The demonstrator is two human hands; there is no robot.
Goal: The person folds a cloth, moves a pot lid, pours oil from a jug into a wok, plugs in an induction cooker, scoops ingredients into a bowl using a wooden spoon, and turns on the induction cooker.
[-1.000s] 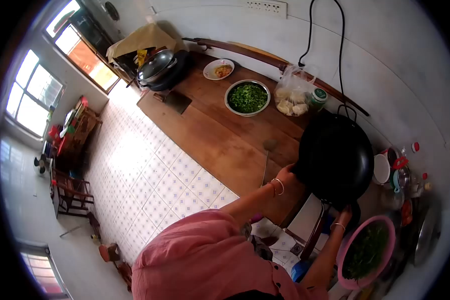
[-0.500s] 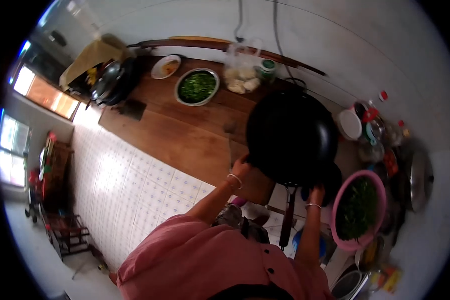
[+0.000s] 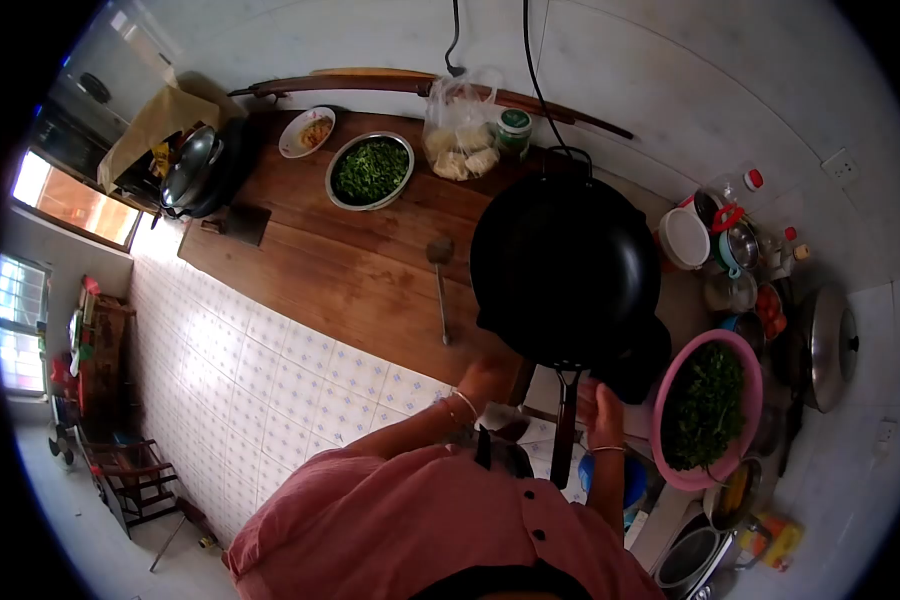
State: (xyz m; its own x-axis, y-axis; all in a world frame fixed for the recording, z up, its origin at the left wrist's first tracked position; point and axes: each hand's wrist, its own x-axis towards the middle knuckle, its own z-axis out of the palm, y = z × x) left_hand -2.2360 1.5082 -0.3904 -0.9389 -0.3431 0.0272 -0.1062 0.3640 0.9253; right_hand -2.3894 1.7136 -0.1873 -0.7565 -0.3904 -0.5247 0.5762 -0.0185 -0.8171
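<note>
A large black wok (image 3: 560, 265) stands at the counter's right part, its dark handle (image 3: 564, 440) pointing toward me. My left hand (image 3: 486, 380) is off the wok, left of the handle by the wooden counter's front edge; motion smears its fingers. My right hand (image 3: 602, 412) is just right of the handle, fingers extended and apart, with nothing visible in it. A dark black shape (image 3: 642, 362) juts out beside the wok above this hand; its kind is unclear. A long thin-handled utensil (image 3: 442, 295) lies on the wood left of the wok.
A pink basin (image 3: 660, 425) of leafy greens is right of my right hand. A metal bowl (image 3: 354, 203) of chopped greens, a bag of pale pieces (image 3: 462, 150), a green-lidded jar (image 3: 515, 125) and a small bowl (image 3: 288, 142) line the back. Bottles and containers crowd the right.
Both hands have come off the wok's near rim, the left drawing back toward me and the right moving slightly down. The view has shifted, and the utensil now shows fully.
</note>
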